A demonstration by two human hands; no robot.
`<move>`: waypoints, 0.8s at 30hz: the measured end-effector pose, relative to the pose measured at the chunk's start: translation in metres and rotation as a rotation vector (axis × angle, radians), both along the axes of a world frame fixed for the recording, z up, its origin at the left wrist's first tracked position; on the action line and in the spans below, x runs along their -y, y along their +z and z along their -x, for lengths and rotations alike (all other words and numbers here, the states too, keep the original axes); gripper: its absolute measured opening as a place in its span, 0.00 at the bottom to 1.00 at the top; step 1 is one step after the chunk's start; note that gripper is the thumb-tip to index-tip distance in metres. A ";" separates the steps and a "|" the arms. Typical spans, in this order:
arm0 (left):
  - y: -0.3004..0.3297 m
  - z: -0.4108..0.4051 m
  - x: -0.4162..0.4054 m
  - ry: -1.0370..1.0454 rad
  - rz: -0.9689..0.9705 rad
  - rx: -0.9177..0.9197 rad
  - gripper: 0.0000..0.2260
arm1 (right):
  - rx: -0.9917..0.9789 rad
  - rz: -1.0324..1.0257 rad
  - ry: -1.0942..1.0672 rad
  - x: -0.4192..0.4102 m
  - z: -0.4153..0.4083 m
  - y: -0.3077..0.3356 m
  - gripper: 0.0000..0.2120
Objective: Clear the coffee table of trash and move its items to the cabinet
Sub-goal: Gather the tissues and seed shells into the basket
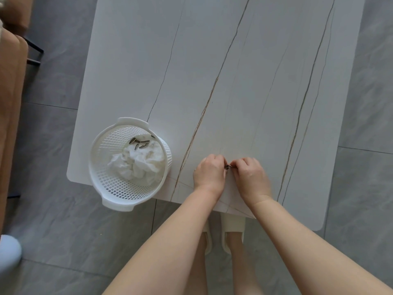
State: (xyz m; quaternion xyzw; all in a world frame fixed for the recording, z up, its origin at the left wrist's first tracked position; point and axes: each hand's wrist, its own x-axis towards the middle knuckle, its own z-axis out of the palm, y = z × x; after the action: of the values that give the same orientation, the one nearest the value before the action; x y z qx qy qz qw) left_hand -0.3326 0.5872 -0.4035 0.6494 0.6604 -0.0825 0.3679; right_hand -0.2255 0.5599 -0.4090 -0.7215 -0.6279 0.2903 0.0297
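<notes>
A small dark seed shell [228, 166] sits pinched between the two hands near the near edge of the coffee table [244, 71]. Only a sliver of it shows between the fingertips, so its full shape is hard to make out, and whether more shells lie under the hands cannot be told. The left hand [209, 172] is curled with its fingers bunched together on the shell; the right hand [248, 174] meets it from the right, its fingertips likewise closed on the same bit. Both hands rest low over the tabletop, knuckles up, forearms reaching in across the near edge.

To the left stands a white perforated basket [102, 167], upright at the table's near-left corner — its near rim and handle hang out past the table edge. Inside lie crumpled white tissues [138, 165], and on them, toward the far side, a scatter of dark striped sunflower seed shells [139, 143]. The basket is near the left hand but apart from it.

The table is pale with thin brown and dark veins running lengthwise; its far end is cut off by the top of the view. From the hands to the far end, the top is open surface.

Below the near edge, white slippers [231, 225] show partly under the table and between the forearms. Grey floor tiles [53, 231] surround the table, and a brown sofa [10, 92] is cut off at the left.
</notes>
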 end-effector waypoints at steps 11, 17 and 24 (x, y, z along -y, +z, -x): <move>0.000 0.001 -0.003 -0.001 0.018 -0.013 0.08 | 0.212 0.066 0.201 -0.010 0.006 0.005 0.11; 0.005 0.006 -0.004 0.050 0.036 0.029 0.08 | 0.155 0.166 0.093 -0.014 0.003 -0.005 0.09; 0.044 0.027 -0.009 0.190 0.013 0.141 0.08 | -0.035 0.097 0.017 -0.022 0.011 0.040 0.08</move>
State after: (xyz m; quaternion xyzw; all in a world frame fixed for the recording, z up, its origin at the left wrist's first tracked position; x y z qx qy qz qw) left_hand -0.3598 0.5962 -0.3592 0.5858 0.6908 -0.0057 0.4238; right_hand -0.2369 0.5823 -0.3693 -0.7116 -0.6186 0.3330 0.0031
